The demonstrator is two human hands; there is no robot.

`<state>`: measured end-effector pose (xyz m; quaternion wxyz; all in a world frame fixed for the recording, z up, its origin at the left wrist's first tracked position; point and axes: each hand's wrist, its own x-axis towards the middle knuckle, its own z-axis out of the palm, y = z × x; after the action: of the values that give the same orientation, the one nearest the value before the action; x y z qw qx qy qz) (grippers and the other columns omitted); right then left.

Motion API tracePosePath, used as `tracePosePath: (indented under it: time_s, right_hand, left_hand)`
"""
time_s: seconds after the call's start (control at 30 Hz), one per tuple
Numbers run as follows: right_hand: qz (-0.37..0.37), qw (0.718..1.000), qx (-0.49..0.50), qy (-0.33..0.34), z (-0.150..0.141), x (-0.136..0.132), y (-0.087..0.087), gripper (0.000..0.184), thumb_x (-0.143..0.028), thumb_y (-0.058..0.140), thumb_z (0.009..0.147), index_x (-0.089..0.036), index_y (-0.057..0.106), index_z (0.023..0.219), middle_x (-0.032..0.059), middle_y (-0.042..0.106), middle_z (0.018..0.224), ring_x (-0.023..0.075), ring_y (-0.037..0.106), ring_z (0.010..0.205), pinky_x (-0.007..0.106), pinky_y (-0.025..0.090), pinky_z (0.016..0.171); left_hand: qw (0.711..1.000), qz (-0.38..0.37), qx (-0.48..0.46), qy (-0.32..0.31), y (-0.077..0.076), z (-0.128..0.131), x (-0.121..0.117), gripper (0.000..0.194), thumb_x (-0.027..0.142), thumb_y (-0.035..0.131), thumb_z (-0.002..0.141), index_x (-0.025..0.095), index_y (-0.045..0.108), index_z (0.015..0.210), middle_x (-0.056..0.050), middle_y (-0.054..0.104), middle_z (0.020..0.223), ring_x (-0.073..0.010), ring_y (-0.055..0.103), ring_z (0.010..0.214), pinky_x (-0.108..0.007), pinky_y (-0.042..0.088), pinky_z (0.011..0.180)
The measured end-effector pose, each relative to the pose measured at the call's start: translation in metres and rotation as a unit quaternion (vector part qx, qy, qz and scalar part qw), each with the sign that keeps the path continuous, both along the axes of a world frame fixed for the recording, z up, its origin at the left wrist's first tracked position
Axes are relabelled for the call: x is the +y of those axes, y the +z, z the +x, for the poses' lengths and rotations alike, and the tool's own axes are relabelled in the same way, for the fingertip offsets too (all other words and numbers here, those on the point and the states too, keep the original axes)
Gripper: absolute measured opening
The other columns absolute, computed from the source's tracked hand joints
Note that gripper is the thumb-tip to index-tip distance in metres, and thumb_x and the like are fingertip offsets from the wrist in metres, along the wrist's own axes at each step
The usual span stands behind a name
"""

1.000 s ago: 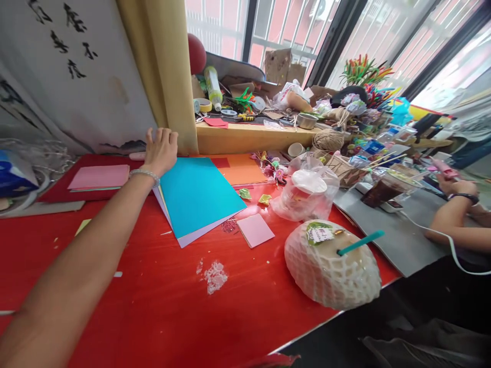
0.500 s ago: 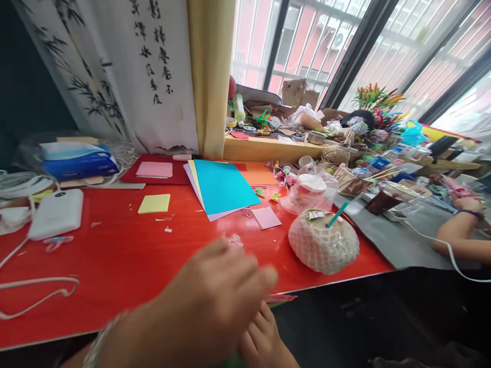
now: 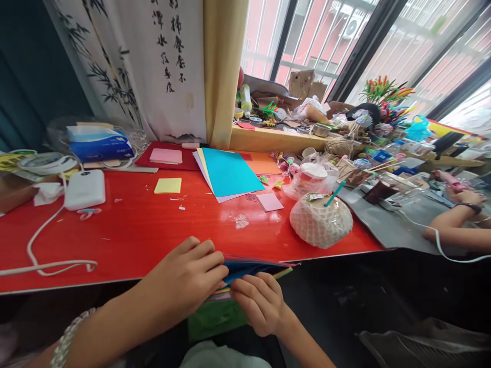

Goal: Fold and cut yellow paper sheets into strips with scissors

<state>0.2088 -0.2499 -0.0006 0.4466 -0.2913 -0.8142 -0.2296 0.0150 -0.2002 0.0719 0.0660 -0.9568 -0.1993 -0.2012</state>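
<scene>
At the table's front edge, above my lap, is a pack of coloured paper, with blue, yellow, pink and green edges showing. My left hand grips its left part, fingers curled over the top. Close beside it, my right hand pinches the near side of the pack, fingers bent. The pack's upper edge gapes a little, with blue showing inside. A green face of it shows below my hands. My fingers hide much of the pack.
Past my hands on the red table lie coloured sheets, a yellow paper stack, and pink squares. A netted coconut with a straw stands right. A white power bank lies left. Another person's arm rests far right.
My left hand has come down from above the table edge to the paper pack. Both hands now grip it, and its open upper edge has come into view. The camera view has shifted.
</scene>
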Motion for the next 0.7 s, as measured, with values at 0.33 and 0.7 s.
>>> tracePosePath:
  time_s: [0.33, 0.7]
  right_hand:
    - [-0.003, 0.999, -0.030, 0.016, -0.001, 0.003, -0.002, 0.020, -0.010, 0.045, 0.089, -0.015, 0.061, 0.078, 0.0017, 0.072, 0.081, 0.0118, 0.061, 0.075, 0.027, 0.040, 0.069]
    - [-0.013, 0.999, -0.025, 0.016, 0.004, 0.000, -0.005, 0.019, -0.010, 0.045, 0.089, -0.015, 0.061, 0.079, 0.0023, 0.072, 0.082, 0.0121, 0.062, 0.076, 0.028, 0.041, 0.068]
  left_hand:
    - [0.998, -0.014, 0.053, 0.013, 0.000, -0.003, 0.013, 0.017, 0.036, 0.064, 0.081, 0.019, 0.064, 0.080, -0.001, 0.061, 0.083, -0.0187, 0.049, 0.084, -0.032, 0.028, 0.074]
    - [0.996, -0.064, 0.060, 0.002, -0.001, 0.004, 0.022, 0.017, 0.034, 0.061, 0.084, 0.018, 0.065, 0.078, -0.002, 0.056, 0.082, -0.0194, 0.046, 0.081, -0.032, 0.025, 0.071]
